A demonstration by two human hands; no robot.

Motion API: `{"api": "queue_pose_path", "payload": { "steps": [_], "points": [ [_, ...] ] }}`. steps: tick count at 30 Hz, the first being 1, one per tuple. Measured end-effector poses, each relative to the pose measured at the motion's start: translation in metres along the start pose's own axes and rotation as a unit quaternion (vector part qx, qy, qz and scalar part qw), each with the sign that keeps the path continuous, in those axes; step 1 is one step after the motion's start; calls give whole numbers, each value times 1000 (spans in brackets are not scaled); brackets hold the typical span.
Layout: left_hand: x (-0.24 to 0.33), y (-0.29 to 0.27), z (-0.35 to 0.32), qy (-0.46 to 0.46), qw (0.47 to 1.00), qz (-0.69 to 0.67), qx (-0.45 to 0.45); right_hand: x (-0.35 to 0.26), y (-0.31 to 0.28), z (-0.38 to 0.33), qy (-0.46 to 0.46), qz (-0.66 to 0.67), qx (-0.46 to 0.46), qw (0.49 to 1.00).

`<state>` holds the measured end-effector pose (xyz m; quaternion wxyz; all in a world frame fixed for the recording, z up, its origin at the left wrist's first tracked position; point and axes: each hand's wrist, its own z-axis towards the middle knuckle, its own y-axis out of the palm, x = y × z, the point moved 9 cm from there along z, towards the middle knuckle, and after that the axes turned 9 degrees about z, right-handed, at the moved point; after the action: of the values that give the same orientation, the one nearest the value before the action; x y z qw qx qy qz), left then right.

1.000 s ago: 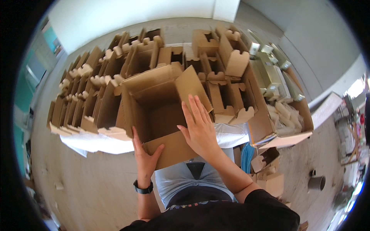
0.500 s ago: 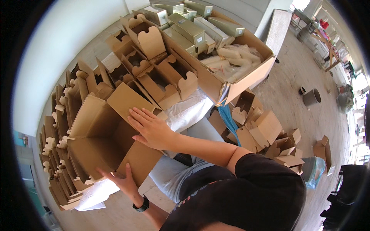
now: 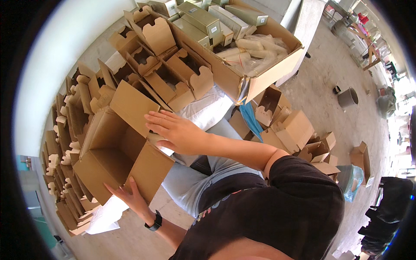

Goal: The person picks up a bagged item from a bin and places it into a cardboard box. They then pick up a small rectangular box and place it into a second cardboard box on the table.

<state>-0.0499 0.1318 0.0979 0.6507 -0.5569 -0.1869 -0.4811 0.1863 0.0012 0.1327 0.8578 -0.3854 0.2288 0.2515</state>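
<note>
- Open cardboard box (image 3: 115, 158): on my lap, mouth up, flaps standing.
- My left hand (image 3: 130, 197): fingers spread flat under the box's near wall, propping it.
- My right hand (image 3: 177, 132): open, fingers spread, pressing the near flap (image 3: 132, 106); pinching nothing.
- Risk: box rests on open palms only; it could tip off my knee.
- Risk: flap may spring back or crease if pressed askew.
- Stacked folded cartons (image 3: 69, 117): just beside; a nudge could topple them.

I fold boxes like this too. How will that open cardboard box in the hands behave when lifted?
The open cardboard box looks empty, so probably light. Its loose flap under the right hand may swing. The left hand supports its lower wall; thin walls likely flex.
</note>
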Motion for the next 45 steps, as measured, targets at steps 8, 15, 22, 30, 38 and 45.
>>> {"api": "queue_pose_path", "payload": {
  "steps": [8, 15, 22, 30, 38, 45],
  "points": [
    [1, -3, 0, -1, 1000, -10, 5, 13, -34, -28, 63, 70, 5, 996],
    [-6, -2, -2, -20, 998, -52, 4, 19, -150, 11, -47, -116, 93, 988],
    [-9, 0, 1, -14, 1000, -18, 12, 172, -261, 53, 136, -277, 191, 932],
    [-5, -6, -2, -22, 1000, -9, 18, 272, -247, 54, 288, -227, 138, 920],
    [-7, -4, -4, -20, 1000, 12, 10, 283, -283, 27, 266, 207, 410, 847],
    [-5, -5, -1, -14, 1000, 8, 7, 263, -287, 15, 307, 211, 447, 813]
  ]
}}
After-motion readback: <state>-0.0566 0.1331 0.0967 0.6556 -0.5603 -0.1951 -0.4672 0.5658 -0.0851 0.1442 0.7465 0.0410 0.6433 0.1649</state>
